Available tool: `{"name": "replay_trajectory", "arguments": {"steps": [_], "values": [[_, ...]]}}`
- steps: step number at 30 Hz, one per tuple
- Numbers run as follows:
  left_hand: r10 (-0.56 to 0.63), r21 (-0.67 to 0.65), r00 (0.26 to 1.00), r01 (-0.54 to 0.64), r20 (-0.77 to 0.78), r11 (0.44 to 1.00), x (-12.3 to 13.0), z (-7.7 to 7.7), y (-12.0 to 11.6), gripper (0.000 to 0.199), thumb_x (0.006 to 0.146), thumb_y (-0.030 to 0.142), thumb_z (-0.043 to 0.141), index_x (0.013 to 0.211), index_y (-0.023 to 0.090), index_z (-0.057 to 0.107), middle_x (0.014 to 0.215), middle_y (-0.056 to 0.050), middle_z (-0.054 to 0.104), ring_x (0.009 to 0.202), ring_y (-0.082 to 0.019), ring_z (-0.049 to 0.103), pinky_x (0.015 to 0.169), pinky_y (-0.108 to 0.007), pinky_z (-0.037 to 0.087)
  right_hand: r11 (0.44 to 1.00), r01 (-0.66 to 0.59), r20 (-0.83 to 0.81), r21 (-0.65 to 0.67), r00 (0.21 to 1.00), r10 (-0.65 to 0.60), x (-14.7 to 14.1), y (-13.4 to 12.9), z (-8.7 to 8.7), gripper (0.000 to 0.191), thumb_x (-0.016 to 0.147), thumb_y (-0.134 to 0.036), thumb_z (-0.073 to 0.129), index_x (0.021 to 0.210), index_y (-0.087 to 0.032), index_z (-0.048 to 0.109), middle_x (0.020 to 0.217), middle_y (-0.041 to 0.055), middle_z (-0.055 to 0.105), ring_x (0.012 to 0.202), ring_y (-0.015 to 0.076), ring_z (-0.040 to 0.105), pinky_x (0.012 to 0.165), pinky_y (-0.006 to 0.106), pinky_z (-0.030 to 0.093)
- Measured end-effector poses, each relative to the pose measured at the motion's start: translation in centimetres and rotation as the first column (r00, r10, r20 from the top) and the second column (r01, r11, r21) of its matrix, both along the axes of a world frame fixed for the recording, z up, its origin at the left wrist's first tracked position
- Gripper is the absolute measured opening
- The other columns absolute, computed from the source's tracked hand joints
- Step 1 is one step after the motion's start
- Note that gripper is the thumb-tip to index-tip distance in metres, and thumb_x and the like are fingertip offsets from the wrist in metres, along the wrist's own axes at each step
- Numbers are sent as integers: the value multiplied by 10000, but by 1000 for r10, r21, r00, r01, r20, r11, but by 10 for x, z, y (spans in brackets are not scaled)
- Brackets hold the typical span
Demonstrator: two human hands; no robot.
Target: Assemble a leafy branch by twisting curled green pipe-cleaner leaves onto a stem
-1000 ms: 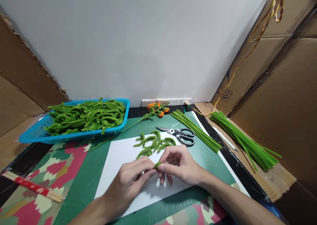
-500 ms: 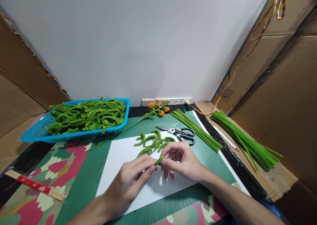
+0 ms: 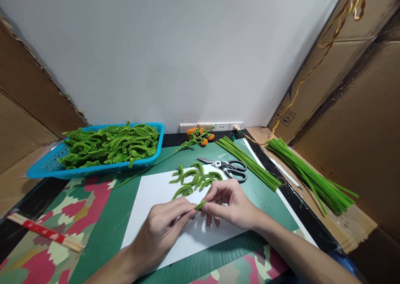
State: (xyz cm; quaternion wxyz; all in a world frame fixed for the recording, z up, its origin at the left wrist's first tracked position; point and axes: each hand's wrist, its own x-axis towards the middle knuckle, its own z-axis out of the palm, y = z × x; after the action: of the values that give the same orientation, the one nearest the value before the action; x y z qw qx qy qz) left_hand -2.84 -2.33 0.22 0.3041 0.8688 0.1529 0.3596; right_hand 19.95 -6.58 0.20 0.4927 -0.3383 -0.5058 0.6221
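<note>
Between my two hands is a short green pipe cleaner piece (image 3: 200,205), held over a white sheet of paper (image 3: 146,217). My left hand (image 3: 170,223) pinches its left end between thumb and fingers. The thumb and index finger of my right hand (image 3: 227,202) close on its other end, while the remaining fingers curl below. Just beyond my hands, several bent green pipe cleaner pieces (image 3: 190,178) lie on the paper. Black-handled scissors (image 3: 226,166) rest behind my right hand with their blades pointing left.
A blue basket (image 3: 96,170) heaped with bent green pieces stands at back left. An orange pipe cleaner flower stem (image 3: 187,144) lies behind the paper. Long green pipe cleaners (image 3: 250,163) and a second bundle (image 3: 309,175) lie to the right. Wrapped chopsticks (image 3: 43,231) are at front left.
My fingers have shifted slightly on the green piece, which now sits lower and flatter with less of it showing. The view has moved a little; other things stay put.
</note>
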Motion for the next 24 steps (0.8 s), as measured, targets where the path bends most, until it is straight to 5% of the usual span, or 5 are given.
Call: {"name": "replay_trajectory", "arguments": {"steps": [15, 24], "values": [[-15, 136, 999, 22, -48, 991, -1, -2, -1, 297, 1033, 5, 570, 1176, 220, 716, 939, -34, 783, 789, -160, 731, 732, -251, 551, 1000, -30, -14, 4, 999, 30, -2, 0, -9, 332, 820, -373, 944, 815, -147, 700, 741, 62, 782, 537, 139, 709, 480, 215, 557], [12, 94, 998, -6, -67, 996, -4, -8, -1, 283, 1055, 41, 550, 1166, 217, 742, 905, -35, 765, 758, -161, 705, 703, -254, 517, 972, 46, 120, 229, 990, -75, 1, 0, -12, 205, 865, -308, 900, 851, -135, 789, 831, 85, 792, 567, 129, 717, 518, 210, 572]]}}
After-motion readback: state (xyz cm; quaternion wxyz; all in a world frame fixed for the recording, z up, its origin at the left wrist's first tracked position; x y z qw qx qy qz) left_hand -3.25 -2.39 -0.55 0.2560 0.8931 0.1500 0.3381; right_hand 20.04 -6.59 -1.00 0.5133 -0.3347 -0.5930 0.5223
